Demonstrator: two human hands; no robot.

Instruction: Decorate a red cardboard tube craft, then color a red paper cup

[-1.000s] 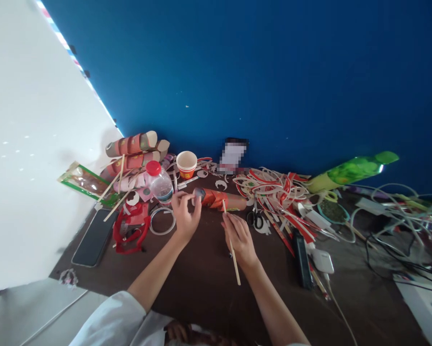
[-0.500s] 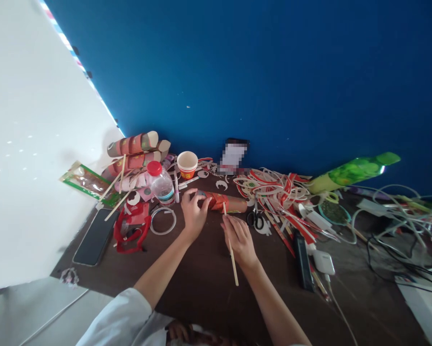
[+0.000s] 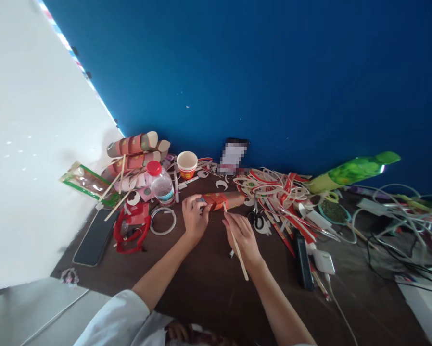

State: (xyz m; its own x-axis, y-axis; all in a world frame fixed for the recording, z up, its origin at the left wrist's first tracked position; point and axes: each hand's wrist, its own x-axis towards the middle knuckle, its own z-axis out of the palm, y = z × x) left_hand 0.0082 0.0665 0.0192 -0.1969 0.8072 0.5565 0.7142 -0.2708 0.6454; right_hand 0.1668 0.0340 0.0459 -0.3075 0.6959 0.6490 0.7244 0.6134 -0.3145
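The dark brown bench (image 3: 209, 283) carries everything here, and places below are given from the red paper tube (image 3: 225, 200) lying on its side near the bench's middle. Far to the right of the tube a long green bottle (image 3: 349, 171) lies tilted on its side, what is inside it being unclear; between the two spreads a heap of red and white paper strips (image 3: 273, 190). Up and left of the tube is a stack of similar rolled tubes (image 3: 134, 151), and well to the lower left a dark phone (image 3: 95, 237) lies flat. Just left of the tube stands a clear water bottle (image 3: 160, 184) with a red cap, seemingly almost empty, and behind the tube an open paper cup (image 3: 186, 165) stands upright; what it holds cannot be seen. The tube itself looks light, hollow and easily crushed, so it is best pinched gently at its ends rather than squeezed mid-body. The left hand (image 3: 195, 217) is closed on the tube's near left end, fingers curled round it. The right hand (image 3: 242, 236) grips a thin wooden stick (image 3: 237, 245) narrowly, its tip touching the tube's side; the stick seems stiff, light and liable to snap. Small scissors (image 3: 255, 218) lie just right of the tube.
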